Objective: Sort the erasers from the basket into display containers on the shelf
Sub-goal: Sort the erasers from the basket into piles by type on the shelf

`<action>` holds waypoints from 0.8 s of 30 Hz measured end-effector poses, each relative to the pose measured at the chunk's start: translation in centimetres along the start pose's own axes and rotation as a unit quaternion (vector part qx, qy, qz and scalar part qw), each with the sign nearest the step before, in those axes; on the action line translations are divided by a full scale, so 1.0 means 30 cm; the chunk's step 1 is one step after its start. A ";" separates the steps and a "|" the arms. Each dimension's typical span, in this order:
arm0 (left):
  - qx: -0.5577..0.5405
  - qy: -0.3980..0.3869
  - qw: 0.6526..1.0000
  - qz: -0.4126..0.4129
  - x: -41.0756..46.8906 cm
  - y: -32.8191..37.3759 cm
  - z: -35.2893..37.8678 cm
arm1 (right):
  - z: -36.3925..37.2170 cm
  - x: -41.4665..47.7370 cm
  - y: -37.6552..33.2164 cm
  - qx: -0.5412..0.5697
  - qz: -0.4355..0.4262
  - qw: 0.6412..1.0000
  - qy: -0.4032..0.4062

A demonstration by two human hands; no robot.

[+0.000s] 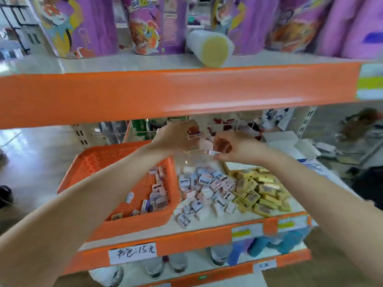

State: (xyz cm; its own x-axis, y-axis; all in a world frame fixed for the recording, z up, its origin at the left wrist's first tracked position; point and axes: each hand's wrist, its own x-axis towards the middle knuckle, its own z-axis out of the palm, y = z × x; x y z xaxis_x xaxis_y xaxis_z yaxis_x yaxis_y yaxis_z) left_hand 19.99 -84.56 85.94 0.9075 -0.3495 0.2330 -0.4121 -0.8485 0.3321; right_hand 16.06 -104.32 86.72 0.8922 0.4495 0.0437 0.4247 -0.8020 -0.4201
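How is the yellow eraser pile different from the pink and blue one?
The yellow pile is all one colour; the pink and blue pile is mixed pastels. The yellow pile lies farther right; the pink and blue pile sits beside the orange basket. Both are small labelled blocks on one shelf.

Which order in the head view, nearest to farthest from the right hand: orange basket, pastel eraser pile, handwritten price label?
1. pastel eraser pile, below the right hand
2. orange basket, to the left
3. handwritten price label, front shelf edge
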 end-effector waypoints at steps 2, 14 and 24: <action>-0.012 -0.028 0.999 0.041 0.058 0.115 0.056 | -0.038 -0.085 0.109 -0.009 0.026 0.999 0.026; -0.063 -0.100 0.975 0.191 0.228 0.640 0.468 | -0.167 -0.562 0.656 0.002 0.218 0.966 0.138; -0.019 -0.195 0.951 0.240 0.218 0.769 0.638 | -0.056 -0.656 0.765 -0.017 0.203 0.976 0.079</action>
State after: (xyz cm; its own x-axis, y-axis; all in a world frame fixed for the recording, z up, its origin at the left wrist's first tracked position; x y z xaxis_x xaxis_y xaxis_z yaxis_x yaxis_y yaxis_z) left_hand 17.97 -114.04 77.64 0.5724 -0.8199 0.0118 -0.7820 -0.5415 0.3085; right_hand 8.50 -132.25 77.73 0.9994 0.0272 0.0197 0.0328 -0.9151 -0.4018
